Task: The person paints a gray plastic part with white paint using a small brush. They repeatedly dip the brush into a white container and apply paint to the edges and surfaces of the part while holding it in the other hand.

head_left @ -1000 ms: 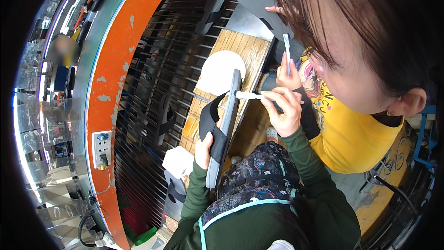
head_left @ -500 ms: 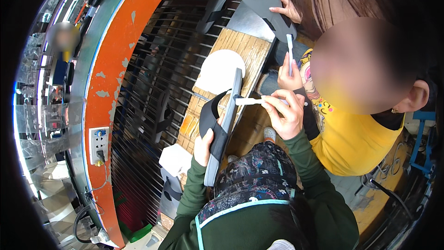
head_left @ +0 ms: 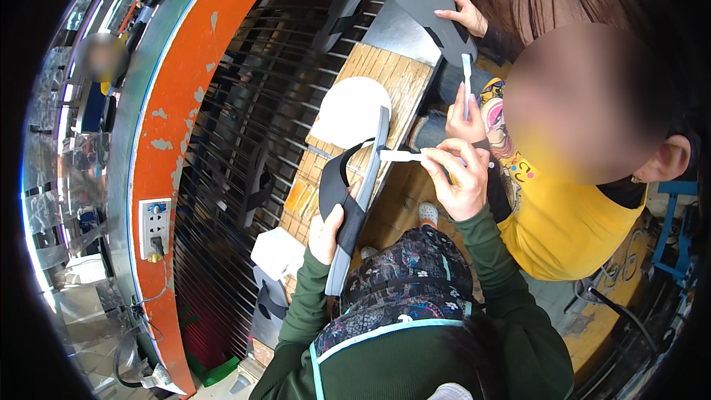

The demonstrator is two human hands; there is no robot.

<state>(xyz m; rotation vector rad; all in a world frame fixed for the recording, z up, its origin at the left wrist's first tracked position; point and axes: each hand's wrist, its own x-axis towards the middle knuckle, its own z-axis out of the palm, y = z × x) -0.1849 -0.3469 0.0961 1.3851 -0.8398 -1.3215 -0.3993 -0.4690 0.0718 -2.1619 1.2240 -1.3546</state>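
Observation:
My left hand (head_left: pixel 324 234) is closed round a grey sandal with black straps (head_left: pixel 361 211), its thumb pressing on the strap. The sandal is held nearly upright and edge-on, with its sole side facing right. Between the thumb and fingers of my right hand (head_left: pixel 461 178) is a white toothbrush-like brush (head_left: pixel 402 155). Its head meets the sandal's sole near the upper part. Close by on the right, a co-worker's hand (head_left: pixel 466 16) holds another grey sandal (head_left: pixel 422 1), while the co-worker's other hand (head_left: pixel 465 120) works a similar white brush (head_left: pixel 467 78) at its lower end.
A slatted wooden board (head_left: pixel 389 67) bears a round white dish (head_left: pixel 348 112) and a white block-like container (head_left: pixel 278 252). To the left runs a rack of metal rods (head_left: pixel 222 141) carrying several sandals, beside an orange frame (head_left: pixel 159 155) with a power socket (head_left: pixel 155 230). The co-worker in yellow sits close on the right.
The brush in my right hand has shifted slightly upward along the sole. The co-worker's sandal has moved a little to the right. My left hand keeps its hold.

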